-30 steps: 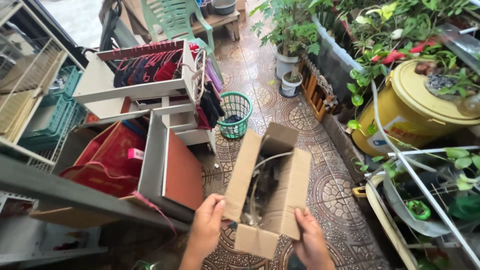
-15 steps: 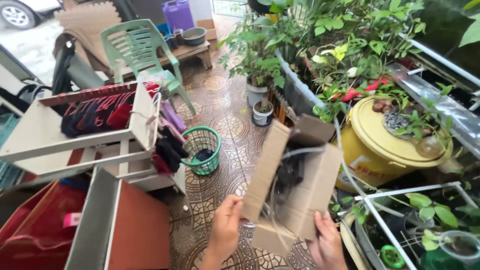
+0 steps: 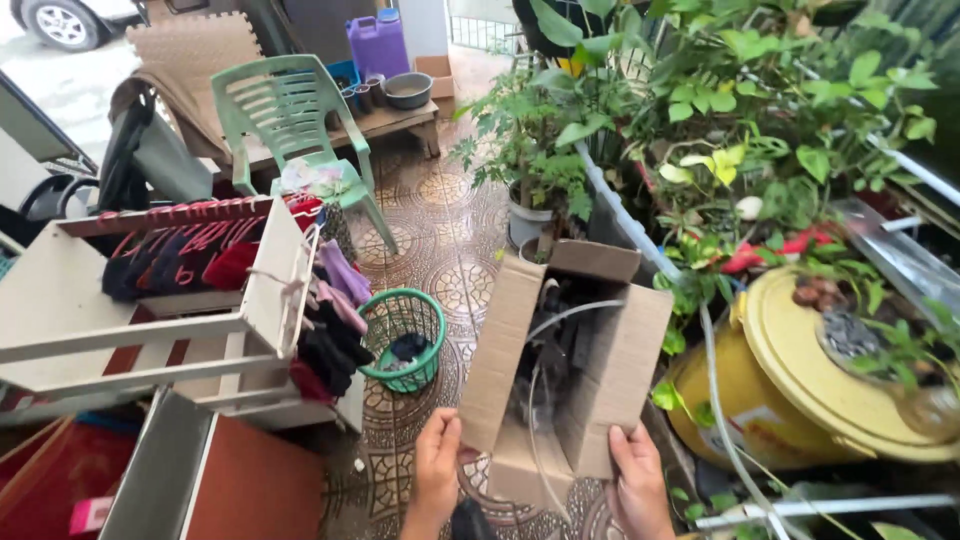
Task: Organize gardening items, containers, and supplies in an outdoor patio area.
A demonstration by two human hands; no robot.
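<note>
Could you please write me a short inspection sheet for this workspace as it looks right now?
Surface: patterned tile floor, glossy.
Job's things: open cardboard box, flaps up, dark items and clear tubing inside.
Clutter: green basket; white rack hung with clothes; green plastic chair.
Hands: left hand grips the box's left flap; right hand grips its right side.
Cables: a pale hose beside the yellow bin.
Surroundings: potted plants; purple jug.
</note>
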